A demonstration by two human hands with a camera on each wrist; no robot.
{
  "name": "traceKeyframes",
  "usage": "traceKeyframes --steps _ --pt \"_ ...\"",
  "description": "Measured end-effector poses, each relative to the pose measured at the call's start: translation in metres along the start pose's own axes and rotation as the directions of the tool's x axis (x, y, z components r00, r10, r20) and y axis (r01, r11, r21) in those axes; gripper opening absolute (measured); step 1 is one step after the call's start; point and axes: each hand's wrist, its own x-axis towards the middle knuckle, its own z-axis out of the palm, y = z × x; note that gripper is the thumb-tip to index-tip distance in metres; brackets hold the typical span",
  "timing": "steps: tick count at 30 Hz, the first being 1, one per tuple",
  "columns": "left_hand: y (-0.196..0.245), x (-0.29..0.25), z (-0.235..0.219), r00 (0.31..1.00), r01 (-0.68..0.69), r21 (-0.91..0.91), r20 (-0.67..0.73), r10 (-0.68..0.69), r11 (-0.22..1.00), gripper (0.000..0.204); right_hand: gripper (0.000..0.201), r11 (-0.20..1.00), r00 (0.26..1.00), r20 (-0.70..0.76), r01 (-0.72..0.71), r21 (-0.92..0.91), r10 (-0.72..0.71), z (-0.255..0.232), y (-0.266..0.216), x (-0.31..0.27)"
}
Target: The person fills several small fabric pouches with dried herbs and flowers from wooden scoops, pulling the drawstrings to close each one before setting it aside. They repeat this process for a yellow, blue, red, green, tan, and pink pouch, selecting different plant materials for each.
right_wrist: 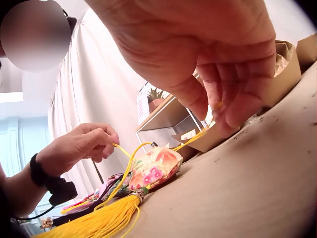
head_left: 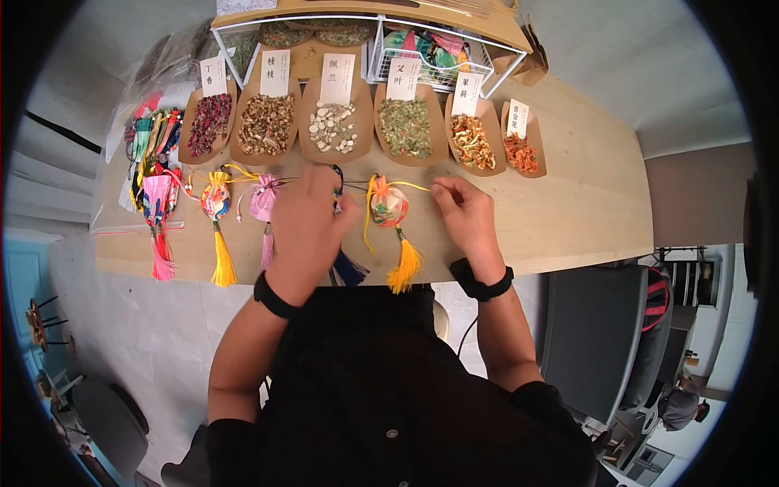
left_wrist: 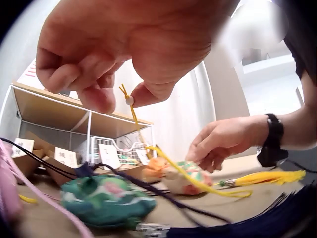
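Note:
A floral orange-and-cream pouch [head_left: 389, 208] [left_wrist: 185, 179] [right_wrist: 156, 167] lies on the wooden table, its yellow tassel [head_left: 403, 264] [left_wrist: 270, 178] [right_wrist: 99, 219] toward the front edge. My left hand [head_left: 312, 223] [left_wrist: 133, 49] [right_wrist: 81, 145], left of the pouch, pinches one yellow cord [left_wrist: 134, 116] [right_wrist: 122, 149] near its small bead [left_wrist: 130, 100]. On the other side, my right hand [head_left: 469, 219] [left_wrist: 225, 141] [right_wrist: 208, 64] pinches another yellow cord [head_left: 410, 186] [right_wrist: 190, 141] between thumb and fingertips. The left hand partly hides a green pouch [left_wrist: 106, 198] with a navy tassel [head_left: 349, 269].
Paper trays of dried herbs, including a green-leaf tray [head_left: 406, 128] and an orange-flower tray [head_left: 522, 154], line the back with labels. Pink [head_left: 264, 199] and yellow-orange [head_left: 216, 196] pouches lie left. Behind stands a white-framed shelf [head_left: 300, 18] with a wire basket [head_left: 438, 75].

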Motion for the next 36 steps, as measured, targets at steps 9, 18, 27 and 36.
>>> traceKeyframes --steps 9,18,27,36 --pt "0.021 -0.021 0.037 0.991 -0.014 0.043 0.130 0.008 0.999 0.026 0.035 0.985 0.984 0.083 0.151 0.085 -0.158 0.008 0.003 -0.020" --pt "0.026 -0.019 0.047 0.968 0.047 0.091 0.241 -0.068 0.995 0.034 0.030 0.978 0.964 0.242 0.061 0.198 -0.109 0.024 -0.008 -0.031" --pt "0.020 -0.015 0.049 0.963 0.056 0.081 0.257 -0.076 0.995 0.036 0.029 0.981 0.972 0.214 0.057 0.186 -0.097 0.025 -0.004 -0.040" --pt "0.015 -0.019 -0.018 0.989 0.144 0.035 0.024 -0.145 0.989 0.024 0.019 0.947 0.991 0.129 -0.061 0.315 0.021 0.009 0.029 -0.042"
